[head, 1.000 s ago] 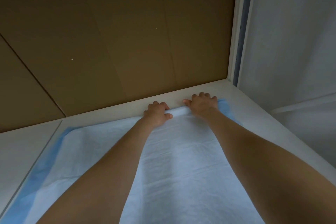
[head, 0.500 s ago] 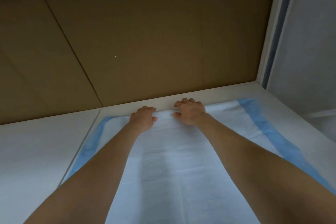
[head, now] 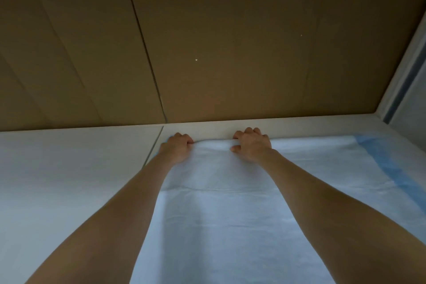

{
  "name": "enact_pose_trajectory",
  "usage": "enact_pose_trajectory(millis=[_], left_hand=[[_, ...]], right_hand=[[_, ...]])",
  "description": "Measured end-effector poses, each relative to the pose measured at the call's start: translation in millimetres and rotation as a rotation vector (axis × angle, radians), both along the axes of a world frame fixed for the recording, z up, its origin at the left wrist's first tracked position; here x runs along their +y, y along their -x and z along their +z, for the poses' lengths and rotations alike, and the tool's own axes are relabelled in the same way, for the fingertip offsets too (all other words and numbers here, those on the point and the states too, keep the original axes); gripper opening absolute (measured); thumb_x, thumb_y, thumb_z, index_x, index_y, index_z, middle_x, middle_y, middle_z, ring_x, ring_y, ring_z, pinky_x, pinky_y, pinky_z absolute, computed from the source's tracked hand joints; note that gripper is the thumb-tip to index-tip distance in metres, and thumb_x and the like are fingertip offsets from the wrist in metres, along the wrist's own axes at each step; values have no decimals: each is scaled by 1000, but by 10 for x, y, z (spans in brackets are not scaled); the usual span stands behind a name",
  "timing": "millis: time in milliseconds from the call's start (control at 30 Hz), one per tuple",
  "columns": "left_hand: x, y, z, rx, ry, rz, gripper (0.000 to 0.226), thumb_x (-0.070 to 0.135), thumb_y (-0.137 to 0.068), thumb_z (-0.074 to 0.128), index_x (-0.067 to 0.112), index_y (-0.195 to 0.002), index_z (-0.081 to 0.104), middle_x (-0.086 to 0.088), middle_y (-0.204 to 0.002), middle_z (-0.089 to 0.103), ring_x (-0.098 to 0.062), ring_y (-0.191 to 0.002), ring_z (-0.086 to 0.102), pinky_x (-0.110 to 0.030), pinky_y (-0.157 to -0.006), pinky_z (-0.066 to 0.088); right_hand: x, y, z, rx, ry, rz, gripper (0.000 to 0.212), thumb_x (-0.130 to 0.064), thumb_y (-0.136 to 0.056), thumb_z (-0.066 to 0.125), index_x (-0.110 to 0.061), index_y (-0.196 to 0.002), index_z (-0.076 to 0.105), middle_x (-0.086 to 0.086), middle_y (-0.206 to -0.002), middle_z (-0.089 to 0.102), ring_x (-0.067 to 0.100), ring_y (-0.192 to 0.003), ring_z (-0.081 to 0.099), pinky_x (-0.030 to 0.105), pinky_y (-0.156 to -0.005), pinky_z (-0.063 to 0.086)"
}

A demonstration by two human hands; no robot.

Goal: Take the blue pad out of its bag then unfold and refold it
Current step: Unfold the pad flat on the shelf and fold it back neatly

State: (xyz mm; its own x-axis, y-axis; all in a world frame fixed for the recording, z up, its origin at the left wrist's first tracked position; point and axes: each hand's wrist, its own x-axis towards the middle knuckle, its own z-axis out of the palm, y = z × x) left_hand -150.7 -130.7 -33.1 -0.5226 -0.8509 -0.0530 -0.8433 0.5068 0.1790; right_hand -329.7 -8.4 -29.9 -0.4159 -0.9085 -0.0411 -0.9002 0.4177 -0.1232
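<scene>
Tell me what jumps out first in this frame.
Dead centre, the left hand and right hand both grip the far edge of the pad. The pad lies white side up on the white table, with a blue strip down its right side. Brown cardboard fills the background.

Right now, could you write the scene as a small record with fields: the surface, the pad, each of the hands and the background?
surface: white table
pad: blue pad spread on it, white side up, blue border along the right side
left hand: fingers curled on the pad's far edge, near its left corner
right hand: fingers curled on the same edge, apart from the left hand
background: brown cardboard wall
bag: not in view
</scene>
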Motion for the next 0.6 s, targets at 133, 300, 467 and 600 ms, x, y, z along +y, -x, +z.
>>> enact_pose_trajectory(millis=[133, 300, 467, 600], left_hand=[[-136, -111, -47, -28, 21, 67, 40, 19, -99, 34, 20, -136, 47, -14, -135, 40, -31, -126, 42, -43, -107, 37], [-207, -163, -53, 49, -39, 296, 44, 33, -102, 25, 13, -139, 37, -22, -140, 35, -38, -128, 36, -46, -105, 33], [-265, -203, 70, 262, -161, 366, 43, 22, -103, 21, 2, -137, 38, -23, -141, 41, -40, -129, 41, -45, -108, 34], [-213, -238, 135, 361, -211, 412, 45, 23, -104, 24, -3, -137, 40, -23, -141, 41, -38, -128, 42, -40, -105, 37]], right_hand=[[-27, 6, 4, -44, -8, -24, 43, -42, -96, 45, -22, -134, 47, 10, -133, 47, 28, -126, 37, 42, -101, 35], [-18, -3, 19, -61, 26, -27, 41, -38, -96, 45, -21, -132, 48, 9, -131, 47, 28, -125, 38, 40, -100, 34], [-3, 9, 72, -66, 66, -21, 39, -37, -96, 46, -21, -131, 49, 8, -130, 47, 27, -124, 38, 39, -99, 34], [20, 7, 111, -71, 84, -10, 40, -37, -95, 46, -20, -131, 49, 8, -129, 47, 27, -124, 39, 39, -99, 35]])
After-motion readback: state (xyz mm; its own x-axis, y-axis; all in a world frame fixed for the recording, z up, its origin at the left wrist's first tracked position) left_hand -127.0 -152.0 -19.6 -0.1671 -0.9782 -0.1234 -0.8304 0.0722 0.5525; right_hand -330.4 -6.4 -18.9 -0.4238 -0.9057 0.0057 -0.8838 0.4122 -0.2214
